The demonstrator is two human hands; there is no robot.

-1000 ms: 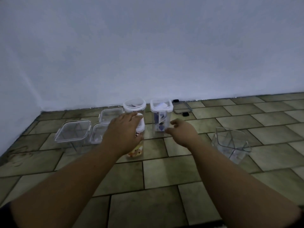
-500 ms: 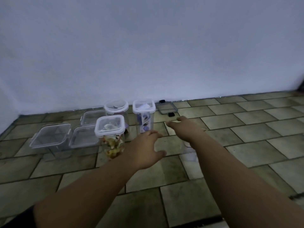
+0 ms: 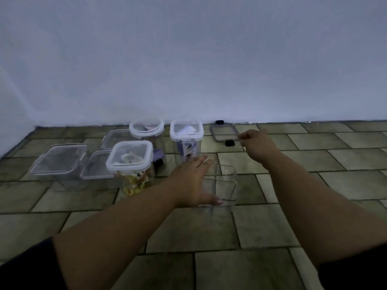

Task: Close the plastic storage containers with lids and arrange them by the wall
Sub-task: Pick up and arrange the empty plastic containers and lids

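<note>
An empty clear container (image 3: 227, 185) with no lid stands on the tiled floor at centre. My left hand (image 3: 192, 181) is spread open against its left side, thumb at the near rim. My right hand (image 3: 258, 144) is further back, its fingers pinched on the right edge of a dark-rimmed lid (image 3: 223, 132) that lies flat near the wall. Three tall lidded containers stand to the left: one with yellow contents (image 3: 130, 159), a round one (image 3: 146, 126) and a square one (image 3: 186, 130) with purple contents.
Three low clear lidded boxes (image 3: 59, 160) (image 3: 95, 164) (image 3: 116, 135) sit on the floor at left. The white wall (image 3: 188, 59) runs along the back, meeting a side wall at far left. Bare tiles stretch to the right and toward me.
My left hand has let go of the yellow-filled container and moved right to the empty container. My right hand has reached back to the dark-rimmed lid. The view has shifted right.
</note>
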